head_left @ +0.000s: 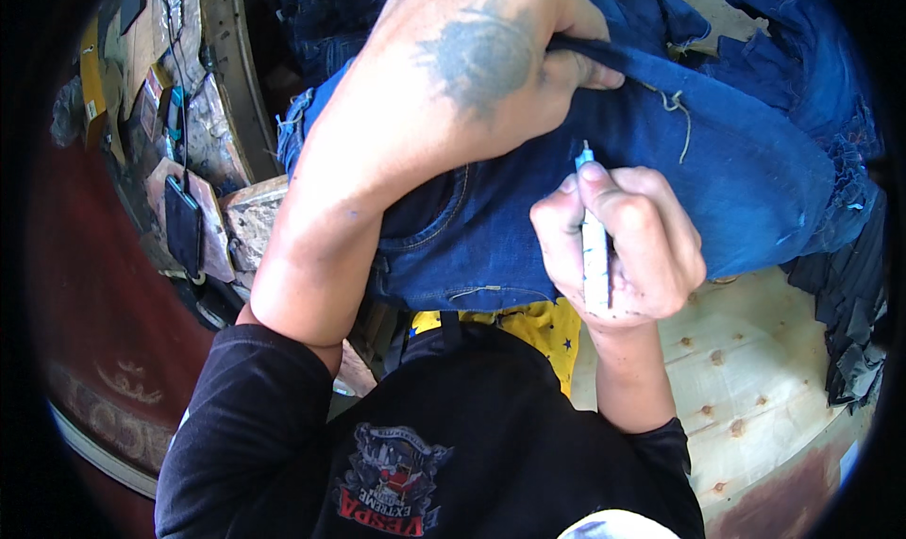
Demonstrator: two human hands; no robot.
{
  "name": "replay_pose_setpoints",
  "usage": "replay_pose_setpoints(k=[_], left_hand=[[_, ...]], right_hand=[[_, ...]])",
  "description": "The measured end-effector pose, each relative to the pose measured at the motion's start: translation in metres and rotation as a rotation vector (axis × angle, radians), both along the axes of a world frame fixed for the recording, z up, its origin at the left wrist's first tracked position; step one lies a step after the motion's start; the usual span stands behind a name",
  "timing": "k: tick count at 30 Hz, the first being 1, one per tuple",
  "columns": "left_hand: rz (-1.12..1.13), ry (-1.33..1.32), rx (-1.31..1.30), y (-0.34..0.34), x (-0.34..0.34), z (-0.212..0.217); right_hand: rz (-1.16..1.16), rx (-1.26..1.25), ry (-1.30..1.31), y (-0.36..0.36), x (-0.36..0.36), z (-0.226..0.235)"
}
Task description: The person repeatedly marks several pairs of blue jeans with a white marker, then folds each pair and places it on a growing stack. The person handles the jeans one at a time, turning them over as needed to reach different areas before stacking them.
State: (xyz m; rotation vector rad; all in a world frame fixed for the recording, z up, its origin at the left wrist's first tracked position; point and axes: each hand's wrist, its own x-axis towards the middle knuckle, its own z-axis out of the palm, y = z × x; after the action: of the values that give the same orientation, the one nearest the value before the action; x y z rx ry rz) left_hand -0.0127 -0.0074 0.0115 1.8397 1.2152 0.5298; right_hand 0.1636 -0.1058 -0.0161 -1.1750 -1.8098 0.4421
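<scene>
Dark blue denim trousers (746, 180) lie spread across in front of me, with curved topstitching and a frayed end at the right. My left hand (500, 58), with a dark tattoo on its back, pinches a fold of the denim between thumb and finger. My right hand (628, 232) is closed around a slim white-and-blue pen-like tool (595, 246). Its short thin tip points away from me, over the denim just below the pinched fold. Whether the tip touches the cloth I cannot tell. A loose pale thread (681, 124) hangs from the fold, right of my left hand.
More denim pieces (793, 48) are heaped at the far right. Dark cloth scraps (849, 322) hang beside a pale wooden board (736, 378). At the left, a phone (183, 223) with a cable lies on worn wood near small boxes (156, 95). Yellow cloth (547, 336) shows under the trousers.
</scene>
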Motion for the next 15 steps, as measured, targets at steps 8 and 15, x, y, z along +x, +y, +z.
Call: replay_pose_setpoints(k=[8,15], left_hand=[[0.033,-0.025,0.010,-0.0026,-0.0005,0.0068],[0.011,0.036,-0.025,-0.0010,0.0012,-0.0003]], right_hand=[[-0.062,0.036,0.016,-0.0010,-0.0009,-0.0010],[0.005,-0.007,0.028,-0.0015,0.0028,0.0007]])
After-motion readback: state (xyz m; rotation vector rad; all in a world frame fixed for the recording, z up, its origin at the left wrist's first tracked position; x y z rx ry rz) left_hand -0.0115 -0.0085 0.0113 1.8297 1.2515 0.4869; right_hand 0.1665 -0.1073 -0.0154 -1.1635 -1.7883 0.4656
